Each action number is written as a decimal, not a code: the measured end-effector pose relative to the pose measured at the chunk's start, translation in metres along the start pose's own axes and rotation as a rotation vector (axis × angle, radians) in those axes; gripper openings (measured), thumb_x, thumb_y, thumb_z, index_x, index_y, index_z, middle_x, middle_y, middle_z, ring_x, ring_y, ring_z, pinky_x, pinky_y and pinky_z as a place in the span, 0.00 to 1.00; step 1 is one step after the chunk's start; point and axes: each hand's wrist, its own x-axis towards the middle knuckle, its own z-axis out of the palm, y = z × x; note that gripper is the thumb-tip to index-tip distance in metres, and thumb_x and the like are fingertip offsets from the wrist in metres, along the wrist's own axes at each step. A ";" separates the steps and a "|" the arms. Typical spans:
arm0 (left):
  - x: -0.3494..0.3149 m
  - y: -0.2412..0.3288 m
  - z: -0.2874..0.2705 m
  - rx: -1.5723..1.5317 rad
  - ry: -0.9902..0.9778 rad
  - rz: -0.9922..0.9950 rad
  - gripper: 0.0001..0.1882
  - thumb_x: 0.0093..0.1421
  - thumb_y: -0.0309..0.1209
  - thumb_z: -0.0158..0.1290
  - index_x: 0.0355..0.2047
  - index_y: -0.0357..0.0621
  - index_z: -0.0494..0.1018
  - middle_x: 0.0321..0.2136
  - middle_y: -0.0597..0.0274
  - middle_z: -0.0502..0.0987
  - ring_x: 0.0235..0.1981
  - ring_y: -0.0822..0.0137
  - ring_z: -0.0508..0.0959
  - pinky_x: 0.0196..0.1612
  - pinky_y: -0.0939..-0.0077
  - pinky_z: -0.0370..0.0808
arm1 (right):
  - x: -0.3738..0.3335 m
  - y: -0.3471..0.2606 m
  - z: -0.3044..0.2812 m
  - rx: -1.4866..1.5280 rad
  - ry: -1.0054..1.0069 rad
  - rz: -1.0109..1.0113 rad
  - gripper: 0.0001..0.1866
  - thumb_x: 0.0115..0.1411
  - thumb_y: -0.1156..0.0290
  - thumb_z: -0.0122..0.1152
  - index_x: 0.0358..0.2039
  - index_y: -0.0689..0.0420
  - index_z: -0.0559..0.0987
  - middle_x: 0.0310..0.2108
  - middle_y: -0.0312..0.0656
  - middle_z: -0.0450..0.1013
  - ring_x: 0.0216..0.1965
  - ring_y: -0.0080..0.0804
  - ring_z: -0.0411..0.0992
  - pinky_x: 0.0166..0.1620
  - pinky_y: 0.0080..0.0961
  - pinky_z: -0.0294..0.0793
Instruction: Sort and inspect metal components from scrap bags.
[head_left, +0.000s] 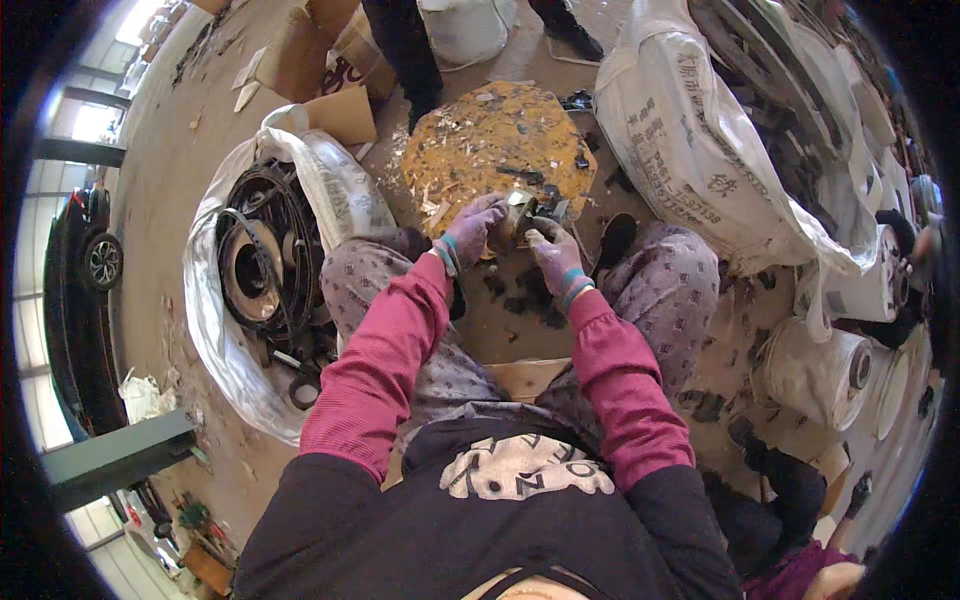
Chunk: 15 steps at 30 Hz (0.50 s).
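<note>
My two gloved hands meet in front of me, over the near edge of a round yellow board (480, 128). Between them is a small dark part with a shiny, metal-looking area (518, 212); its exact kind is not clear. My left hand (470, 232) closes on its left side with thumb and fingers. From the right, my right hand (556, 258) has its fingers curled round the darker side of that part. Dark scraps (522, 174) and pale chips lie on the board just beyond the hands.
On the left stands an open white sack (205, 290) of black rings and hoses. A large full white sack (690, 150) leans at the right, above a white roll (815, 375). Cardboard boxes (295, 60) and another person's legs (402, 45) are beyond the board. Black fragments (530, 297) litter the floor.
</note>
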 end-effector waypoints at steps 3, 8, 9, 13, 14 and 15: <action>0.007 -0.021 -0.030 0.012 -0.010 0.024 0.16 0.61 0.32 0.44 0.48 0.40 0.66 0.31 0.71 0.71 0.31 0.76 0.70 0.36 0.82 0.67 | -0.023 -0.054 0.014 0.041 -0.108 0.101 0.15 0.59 0.69 0.53 0.46 0.59 0.73 0.41 0.34 0.71 0.39 0.19 0.67 0.43 0.19 0.67; 0.005 -0.018 -0.023 0.019 -0.053 0.012 0.15 0.61 0.31 0.44 0.47 0.41 0.66 0.29 0.72 0.71 0.28 0.78 0.69 0.33 0.82 0.67 | -0.040 -0.080 0.021 0.344 -0.162 0.284 0.15 0.57 0.72 0.56 0.46 0.57 0.74 0.43 0.34 0.72 0.41 0.20 0.70 0.45 0.22 0.70; 0.005 -0.021 -0.029 0.026 -0.066 0.031 0.15 0.61 0.31 0.44 0.47 0.41 0.66 0.29 0.72 0.71 0.28 0.78 0.69 0.33 0.83 0.67 | -0.023 -0.051 0.021 0.342 -0.172 0.280 0.15 0.57 0.72 0.56 0.46 0.57 0.74 0.43 0.34 0.72 0.41 0.20 0.70 0.45 0.22 0.70; -0.014 0.003 0.007 0.275 0.035 -0.012 0.16 0.59 0.30 0.46 0.47 0.40 0.66 0.31 0.71 0.72 0.31 0.78 0.70 0.37 0.82 0.67 | 0.004 -0.001 0.023 0.592 -0.068 0.130 0.13 0.56 0.73 0.59 0.42 0.59 0.75 0.35 0.34 0.73 0.33 0.19 0.70 0.36 0.18 0.70; -0.018 0.006 0.016 0.355 0.086 0.051 0.17 0.58 0.27 0.47 0.48 0.40 0.66 0.32 0.70 0.72 0.33 0.77 0.70 0.39 0.82 0.68 | -0.005 -0.014 0.027 0.495 0.052 0.080 0.12 0.55 0.71 0.60 0.39 0.61 0.76 0.30 0.33 0.73 0.27 0.19 0.68 0.30 0.16 0.68; -0.019 0.006 0.021 0.434 0.136 0.114 0.18 0.56 0.25 0.48 0.48 0.39 0.65 0.34 0.69 0.73 0.35 0.77 0.71 0.41 0.82 0.68 | -0.001 -0.009 0.025 0.492 0.054 0.082 0.12 0.55 0.71 0.60 0.39 0.61 0.76 0.30 0.33 0.73 0.27 0.19 0.68 0.30 0.16 0.68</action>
